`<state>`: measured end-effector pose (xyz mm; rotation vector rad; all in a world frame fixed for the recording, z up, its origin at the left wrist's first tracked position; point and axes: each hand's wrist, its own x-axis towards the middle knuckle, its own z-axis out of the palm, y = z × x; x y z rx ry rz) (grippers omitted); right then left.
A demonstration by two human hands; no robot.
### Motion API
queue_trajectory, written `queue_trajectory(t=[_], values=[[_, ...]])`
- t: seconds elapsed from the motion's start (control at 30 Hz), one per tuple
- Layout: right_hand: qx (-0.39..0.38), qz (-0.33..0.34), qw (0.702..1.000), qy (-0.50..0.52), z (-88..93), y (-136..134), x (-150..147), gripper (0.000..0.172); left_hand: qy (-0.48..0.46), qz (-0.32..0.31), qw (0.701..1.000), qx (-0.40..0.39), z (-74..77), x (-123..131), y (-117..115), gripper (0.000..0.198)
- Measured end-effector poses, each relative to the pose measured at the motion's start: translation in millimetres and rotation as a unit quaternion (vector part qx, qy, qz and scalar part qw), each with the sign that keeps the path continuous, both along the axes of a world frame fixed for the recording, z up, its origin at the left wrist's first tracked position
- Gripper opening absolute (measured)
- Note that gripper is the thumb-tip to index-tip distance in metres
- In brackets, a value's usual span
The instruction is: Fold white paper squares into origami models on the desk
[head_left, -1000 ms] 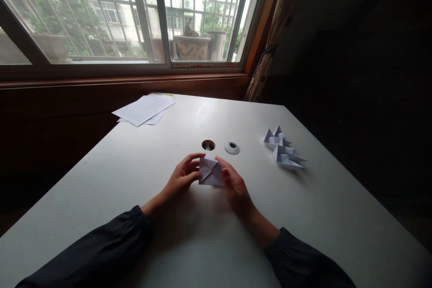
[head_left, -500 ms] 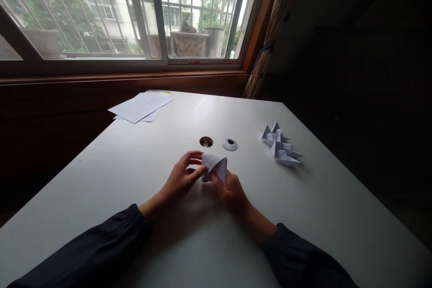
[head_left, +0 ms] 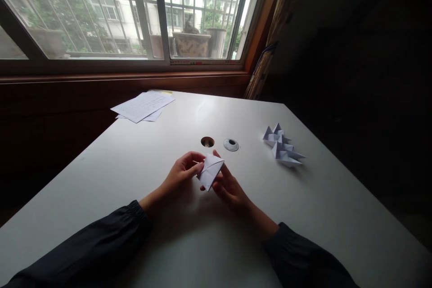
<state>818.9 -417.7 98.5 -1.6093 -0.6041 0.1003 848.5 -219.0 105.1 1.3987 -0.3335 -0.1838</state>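
A small folded white paper point(head_left: 211, 171) is held above the table, turned so one corner points down toward me. My left hand point(head_left: 182, 174) pinches its left edge between thumb and fingers. On the other side, my right hand point(head_left: 231, 189) has its fingers spread behind and beside the paper's right edge, with the thumb apart from the paper's face. Some of the right fingers are hidden behind the paper. Several folded white paper shapes with pointed tips point(head_left: 283, 147) stand together on the right part of the table.
The white table point(head_left: 189, 252) has a round hole point(head_left: 207, 142) beyond my hands, with a round grey cover point(head_left: 231, 145) beside it. Written sheets point(head_left: 143, 105) lie at the back left. A barred window point(head_left: 128, 13) and a curtain point(head_left: 266, 63) are behind the table.
The folded paper has turned, from lying square to having a corner toward me. My right thumb has come off its face, and the right fingers have spread.
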Motion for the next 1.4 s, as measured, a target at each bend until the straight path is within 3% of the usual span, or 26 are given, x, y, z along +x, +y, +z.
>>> queue_trajectory(t=[0.1,0.27,0.43,0.57,0.7,0.87,1.0,1.1,1.2,1.3,1.4], values=[[-0.033,0.004,0.999,-0.005,0.6,-2,2,0.09,-0.001,0.002,1.0,0.018,0.6,0,-1,0.03],[-0.016,0.025,0.999,0.011,-0.3,-4,7,0.104,-0.011,0.023,0.998,0.065,2.0,0,-3,0.03],[-0.022,0.007,1.0,0.017,3.1,-2,6,0.096,-0.023,0.044,0.995,0.091,1.2,0,-5,0.032],[-0.012,-0.015,1.0,0.016,1.8,-3,3,0.095,-0.002,0.059,0.998,0.037,-0.8,0,-6,0.037],[0.015,-0.05,0.998,0.032,-2.0,-3,0,0.097,0.038,0.073,0.994,-0.078,2.4,-3,-7,0.038],[0.056,-0.06,0.996,0.046,1.5,-2,-3,0.092,0.121,0.009,0.979,-0.163,7.7,-10,-7,0.06],[0.03,-0.076,0.995,0.058,0.3,-1,1,0.081,0.102,-0.061,0.982,-0.149,4.4,-11,-10,0.079],[0.013,-0.117,0.992,0.034,-3.6,0,5,0.062,0.078,-0.078,0.986,-0.126,0.0,-9,-11,0.085],[0.015,-0.154,0.988,0.031,-7.5,0,6,0.044,0.091,-0.026,0.99,-0.108,-2.7,-7,-13,0.08],[-0.011,-0.185,0.981,0.049,-10.0,-1,5,0.049,0.103,0.035,0.99,-0.087,-2.7,-5,-13,0.069],[-0.038,-0.171,0.984,0.02,-9.0,0,7,0.051,0.071,0.077,0.993,-0.046,-2.3,-3,-11,0.058]])
